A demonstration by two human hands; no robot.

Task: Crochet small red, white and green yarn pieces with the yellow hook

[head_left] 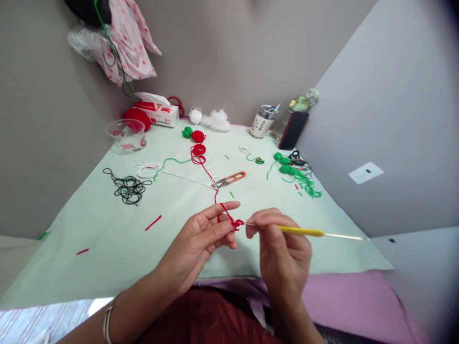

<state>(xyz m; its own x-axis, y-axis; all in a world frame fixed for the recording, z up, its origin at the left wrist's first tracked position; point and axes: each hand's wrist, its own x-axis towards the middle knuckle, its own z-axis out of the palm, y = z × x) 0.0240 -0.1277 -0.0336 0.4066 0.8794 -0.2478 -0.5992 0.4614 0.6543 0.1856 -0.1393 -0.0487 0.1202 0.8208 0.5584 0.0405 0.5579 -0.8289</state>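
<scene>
Between thumb and fingers, my left hand (pixel 206 231) pinches a small piece of red crochet (pixel 237 223). Red yarn (pixel 205 168) runs from it over the raised index finger and back to loose coils on the table. My right hand (pixel 283 251) is closed around the yellow handle of a crochet hook (pixel 301 231). The hook's thin metal tip meets the red stitches; whether it passes through a loop is too small to tell. Its other metal end points right. Just beyond my hands lie orange-handled thread snips (pixel 232 179).
A tangle of black cord (pixel 129 188) lies left, near a white yarn coil (pixel 149 170). Green crocheted pieces (pixel 285 165) with tassels lie right. Along the back stand a clear tub (pixel 127 136), tissue pack (pixel 157 111), pen can (pixel 263 122) and phone (pixel 294 130). Walls bound the table.
</scene>
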